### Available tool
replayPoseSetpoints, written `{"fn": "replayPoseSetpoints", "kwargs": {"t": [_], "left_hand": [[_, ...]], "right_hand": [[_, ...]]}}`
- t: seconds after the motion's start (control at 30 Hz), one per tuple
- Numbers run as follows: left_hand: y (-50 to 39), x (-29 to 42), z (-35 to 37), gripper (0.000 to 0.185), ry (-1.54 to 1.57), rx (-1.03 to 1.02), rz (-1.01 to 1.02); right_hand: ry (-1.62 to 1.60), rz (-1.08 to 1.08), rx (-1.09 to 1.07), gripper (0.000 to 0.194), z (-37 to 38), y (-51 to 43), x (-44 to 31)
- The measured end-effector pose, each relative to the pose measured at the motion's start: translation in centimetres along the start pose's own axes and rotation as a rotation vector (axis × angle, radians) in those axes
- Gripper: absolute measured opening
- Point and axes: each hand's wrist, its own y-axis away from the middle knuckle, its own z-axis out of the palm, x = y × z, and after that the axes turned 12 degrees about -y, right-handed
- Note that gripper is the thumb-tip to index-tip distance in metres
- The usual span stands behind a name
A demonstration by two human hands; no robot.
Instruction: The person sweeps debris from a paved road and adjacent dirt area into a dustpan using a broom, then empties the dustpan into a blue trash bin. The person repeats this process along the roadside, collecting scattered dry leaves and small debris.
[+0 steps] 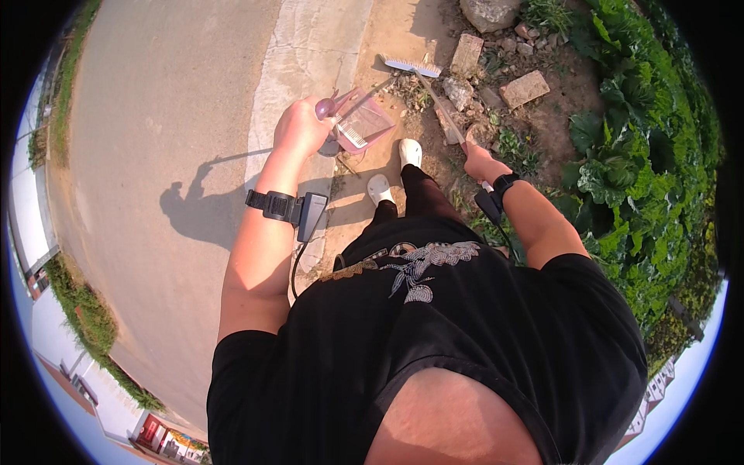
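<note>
My left hand is closed around the top of the upright handle of a translucent pink dustpan, whose pan hangs over or rests on the ground by the concrete edge; which, I cannot tell. Pale comb-like teeth show on the pan. In my right hand is the long stick of a push broom. The broom's white head with pale bristles lies ahead of my feet, beside a small heap of soil and dry debris. Both wrists wear black straps with small devices.
Bricks, stones and rubble lie at the right of the broom. Leafy green plants line the right side. A concrete strip and a grey road run along the left. My white shoes stand on sandy ground.
</note>
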Motion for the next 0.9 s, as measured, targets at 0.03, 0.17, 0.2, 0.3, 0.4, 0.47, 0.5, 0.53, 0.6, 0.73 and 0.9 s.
{"fn": "replayPoseSetpoints", "kwargs": {"t": [0.03, 0.17, 0.2, 0.3, 0.4, 0.47, 0.5, 0.53, 0.6, 0.73, 0.9], "left_hand": [[-0.7, 0.3, -0.2, 0.025, -0.003, -0.005, -0.005], [-4.3, 2.1, -1.5, 0.026, -0.052, -0.039, 0.016], [-5.1, 3.0, -1.7, 0.027, -0.084, -0.046, 0.029], [-7.3, 6.0, -2.6, 0.030, -0.116, -0.102, 0.003], [-8.1, 8.8, -3.0, 0.033, -0.210, -0.096, 0.105], [-8.8, 10.6, -3.1, 0.033, -0.280, -0.132, 0.155], [-9.1, 11.4, -3.0, 0.033, -0.282, -0.135, 0.157], [-9.5, 12.1, -2.8, 0.033, -0.286, -0.133, 0.163], [-10.2, 13.0, -2.5, 0.034, -0.273, -0.127, 0.163], [-11.0, 13.5, -1.1, 0.032, -0.241, -0.092, 0.170], [-11.7, 9.9, -2.5, 0.029, -0.211, -0.123, 0.128]], "right_hand": [[-0.018, 0.005, -0.015, 0.049, -0.1, 0.3, 0.1], [-0.063, -0.019, -0.005, 0.047, -0.5, 0.7, 0.7], [-0.056, -0.024, -0.013, 0.047, -0.5, 0.7, 0.7], [-0.045, -0.004, -0.031, 0.047, -0.6, 0.5, 0.7], [-0.049, -0.019, -0.031, 0.048, -0.4, 0.7, 0.6], [-0.098, 0.016, -0.048, 0.050, -0.4, 1.0, 0.6], [-0.093, 0.009, -0.050, 0.052, -0.4, 1.1, 0.6], [-0.091, 0.016, -0.050, 0.054, -0.5, 1.3, 0.6], [-0.111, 0.024, -0.052, 0.058, -0.7, 1.6, 0.7], [-0.130, -0.029, -0.007, 0.056, -1.5, 1.9, 1.1], [-0.094, -0.173, 0.140, 0.047, -2.5, 1.6, 2.3]]}}
